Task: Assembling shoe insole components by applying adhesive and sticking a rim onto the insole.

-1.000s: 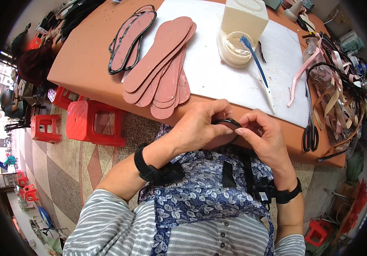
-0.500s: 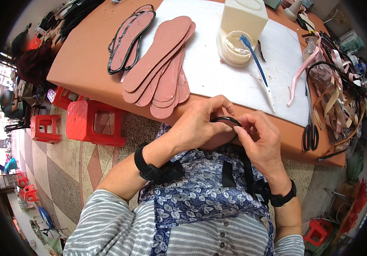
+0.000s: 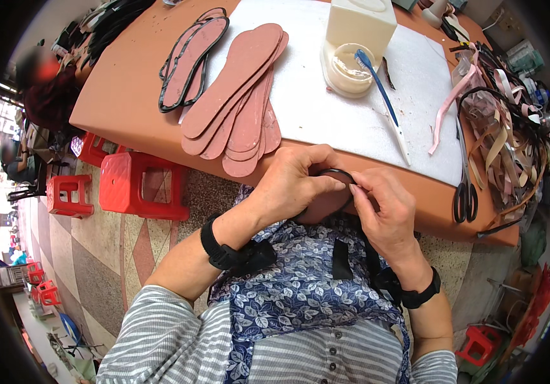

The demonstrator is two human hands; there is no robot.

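Pink insoles [image 3: 239, 109]: fanned in a stack on the orange table [image 3: 127, 96], at eleven o'clock from your hands
Left hand [image 3: 291, 182]: your fingers are pinched on the near-left part of the black strap loop [image 3: 337, 174]
Strap loop: held just off the table's near edge, above the pink insole piece [image 3: 326, 203] in your lap
Right hand [image 3: 383, 208]: your fingertips grip the loop's right end, at three o'clock from the left hand
Step in hand: you seem to be fitting the black edging round the insole rim
Next move: it likely calls for steady tension while both thumbs press the strap along the edge
Glue tub and brush [image 3: 377, 83]: at twelve o'clock
Scissors [image 3: 465, 192]: at two o'clock
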